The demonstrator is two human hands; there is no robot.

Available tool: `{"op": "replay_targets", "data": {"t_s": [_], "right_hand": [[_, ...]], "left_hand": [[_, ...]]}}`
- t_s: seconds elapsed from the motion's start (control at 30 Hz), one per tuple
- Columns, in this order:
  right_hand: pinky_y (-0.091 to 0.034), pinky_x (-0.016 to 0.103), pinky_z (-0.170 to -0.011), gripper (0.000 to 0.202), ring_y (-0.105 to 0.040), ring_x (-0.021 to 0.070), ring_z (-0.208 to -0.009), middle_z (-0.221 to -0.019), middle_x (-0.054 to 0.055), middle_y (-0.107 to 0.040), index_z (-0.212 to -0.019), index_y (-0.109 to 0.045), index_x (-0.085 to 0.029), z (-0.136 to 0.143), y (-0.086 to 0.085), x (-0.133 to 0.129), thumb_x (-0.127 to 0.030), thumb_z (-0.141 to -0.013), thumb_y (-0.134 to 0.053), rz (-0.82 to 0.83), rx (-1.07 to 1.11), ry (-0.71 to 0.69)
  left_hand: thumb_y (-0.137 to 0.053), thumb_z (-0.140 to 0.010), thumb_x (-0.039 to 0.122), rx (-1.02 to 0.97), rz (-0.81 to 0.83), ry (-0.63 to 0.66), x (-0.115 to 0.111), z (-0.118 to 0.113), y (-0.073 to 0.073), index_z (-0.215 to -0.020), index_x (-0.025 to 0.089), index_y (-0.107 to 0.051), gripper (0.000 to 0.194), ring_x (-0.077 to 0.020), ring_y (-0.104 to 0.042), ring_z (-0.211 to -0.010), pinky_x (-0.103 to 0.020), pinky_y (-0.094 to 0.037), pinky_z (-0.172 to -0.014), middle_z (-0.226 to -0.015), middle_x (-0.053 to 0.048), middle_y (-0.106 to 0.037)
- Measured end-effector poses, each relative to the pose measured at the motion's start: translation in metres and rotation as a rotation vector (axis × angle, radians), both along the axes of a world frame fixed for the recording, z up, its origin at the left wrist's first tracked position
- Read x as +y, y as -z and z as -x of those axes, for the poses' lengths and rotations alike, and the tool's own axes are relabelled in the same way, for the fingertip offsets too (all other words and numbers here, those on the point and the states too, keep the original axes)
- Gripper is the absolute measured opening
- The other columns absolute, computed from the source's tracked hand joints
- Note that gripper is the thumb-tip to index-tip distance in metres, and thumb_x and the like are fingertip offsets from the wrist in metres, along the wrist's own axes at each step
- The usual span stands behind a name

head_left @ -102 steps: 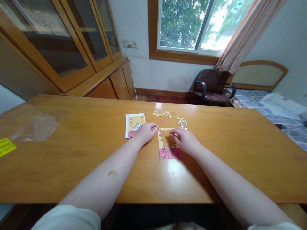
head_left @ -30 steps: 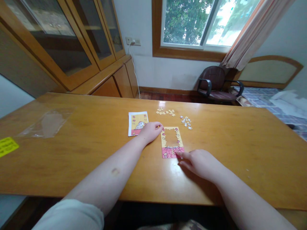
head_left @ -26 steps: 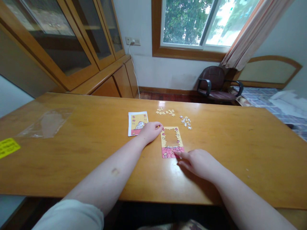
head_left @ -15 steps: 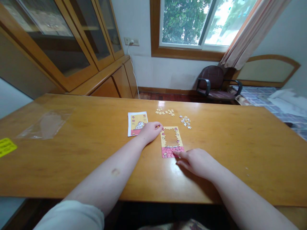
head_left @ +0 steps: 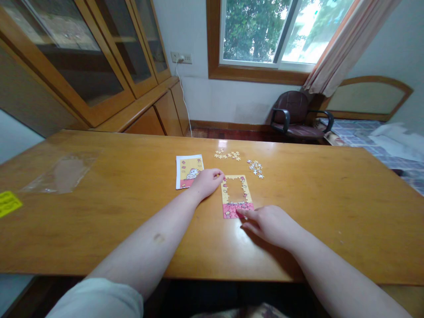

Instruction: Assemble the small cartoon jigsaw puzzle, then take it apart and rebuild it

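Our left hand [head_left: 208, 181] curls at the puzzle [head_left: 228, 211] frame's far-left corner, its hold unclear. Our right hand [head_left: 273, 224], loosely spread and empty, fingers the pink rows, well inside the table [head_left: 66, 229] edge.

The left forearm [head_left: 152, 232] slants in over the near edge of the desk [head_left: 99, 207], a pale sleeve [head_left: 99, 298] ending near the elbow and 1 small brownish mark on the skin. The left hand [head_left: 208, 182] is the farther of the 2 from that edge, its back turned up, fingers curled in, thumb and index tips close together. The right forearm [head_left: 331, 271], bare as far as it shows, crosses the same edge. The right hand [head_left: 273, 224] sits closer to it, palm down, index finger stretched toward the desk's left edge, thumb held apart below.
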State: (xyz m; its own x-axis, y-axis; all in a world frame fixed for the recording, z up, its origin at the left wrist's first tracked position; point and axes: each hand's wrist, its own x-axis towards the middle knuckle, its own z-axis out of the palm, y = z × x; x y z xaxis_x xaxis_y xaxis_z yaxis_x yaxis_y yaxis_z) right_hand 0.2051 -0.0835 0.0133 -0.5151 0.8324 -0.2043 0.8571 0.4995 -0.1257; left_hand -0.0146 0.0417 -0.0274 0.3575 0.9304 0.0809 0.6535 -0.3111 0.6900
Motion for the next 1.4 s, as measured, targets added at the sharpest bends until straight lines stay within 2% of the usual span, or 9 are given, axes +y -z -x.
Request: {"op": "replay_targets", "data": {"t_s": [0.47, 0.87, 0.97, 1.1, 1.2, 1.3, 1.4], "right_hand": [[-0.046, 0.031, -0.067, 0.04, -0.07, 0.0261, -0.084, -0.098, 0.007, -0.075, -0.127, -0.06, -0.033, -0.002, 0.006, 0.002, -0.047, -0.092, -0.046, 0.068, 0.079, 0.033], [-0.048, 0.032, -0.069, 0.043, -0.07, 0.0259, -0.085, -0.098, 0.009, -0.075, -0.128, -0.059, -0.03, 0.0, 0.01, 0.005, -0.049, -0.091, -0.049, 0.028, 0.09, 0.069], [-0.048, 0.032, -0.069, 0.042, -0.07, 0.026, -0.085, -0.099, 0.008, -0.075, -0.126, -0.061, -0.029, -0.002, 0.012, 0.007, -0.049, -0.091, -0.049, 0.031, 0.108, 0.062], [-0.047, 0.031, -0.07, 0.04, -0.069, 0.0238, -0.084, -0.1, 0.008, -0.074, -0.126, -0.061, -0.029, -0.003, 0.013, 0.011, -0.046, -0.093, -0.047, 0.007, 0.169, 0.012], [-0.045, 0.03, -0.072, 0.038, -0.068, 0.0207, -0.082, -0.099, 0.007, -0.074, -0.123, -0.063, -0.028, 0.0, 0.003, 0.006, -0.042, -0.097, -0.039, -0.019, 0.229, -0.041], [-0.045, 0.03, -0.075, 0.037, -0.067, 0.0201, -0.085, -0.101, 0.008, -0.073, -0.119, -0.066, -0.026, 0.0, -0.023, -0.002, -0.041, -0.097, -0.039, 0.002, 0.256, -0.045], [-0.044, 0.029, -0.066, 0.039, -0.067, 0.0205, -0.075, -0.091, 0.008, -0.074, -0.12, -0.065, -0.026, -0.012, -0.048, 0.007, -0.045, -0.091, -0.049, 0.094, 0.166, 0.194]], "left_hand": [[-0.047, -0.083, 0.032, -0.004, 0.009, 0.004, -0.001, 0.0, 0.0, -0.083, 0.021, -0.072, 0.027, -0.0204, -0.063, -0.083, -0.029, -0.044, -0.073, -0.087, -0.002, -0.073], [-0.048, -0.085, 0.033, 0.044, 0.011, 0.001, -0.002, 0.0, -0.004, -0.081, 0.022, -0.071, 0.026, -0.0198, -0.063, -0.079, -0.029, -0.045, -0.072, -0.083, -0.001, -0.072], [-0.048, -0.086, 0.035, 0.13, 0.005, 0.005, -0.003, -0.001, -0.006, -0.088, 0.023, -0.072, 0.027, -0.0205, -0.064, -0.08, -0.029, -0.045, -0.07, -0.085, -0.002, -0.073], [-0.048, -0.087, 0.039, 0.263, -0.013, 0.037, -0.005, -0.003, -0.007, -0.109, 0.027, -0.069, 0.032, -0.0218, -0.065, -0.086, -0.029, -0.046, -0.071, -0.097, -0.003, -0.073], [-0.049, -0.087, 0.043, 0.337, -0.035, 0.076, -0.005, -0.004, -0.005, -0.119, 0.028, -0.065, 0.038, -0.0228, -0.066, -0.09, -0.03, -0.047, -0.073, -0.104, -0.004, -0.072], [-0.052, -0.085, 0.043, 0.4, -0.05, 0.109, -0.004, -0.004, -0.004, -0.122, 0.027, -0.064, 0.041, -0.0239, -0.065, -0.093, -0.031, -0.048, -0.074, -0.108, -0.005, -0.071], [-0.052, -0.085, 0.043, 0.416, -0.052, 0.122, -0.003, -0.004, -0.003, -0.122, 0.028, -0.064, 0.042, -0.024, -0.065, -0.093, -0.031, -0.048, -0.074, -0.107, -0.004, -0.071]]}}
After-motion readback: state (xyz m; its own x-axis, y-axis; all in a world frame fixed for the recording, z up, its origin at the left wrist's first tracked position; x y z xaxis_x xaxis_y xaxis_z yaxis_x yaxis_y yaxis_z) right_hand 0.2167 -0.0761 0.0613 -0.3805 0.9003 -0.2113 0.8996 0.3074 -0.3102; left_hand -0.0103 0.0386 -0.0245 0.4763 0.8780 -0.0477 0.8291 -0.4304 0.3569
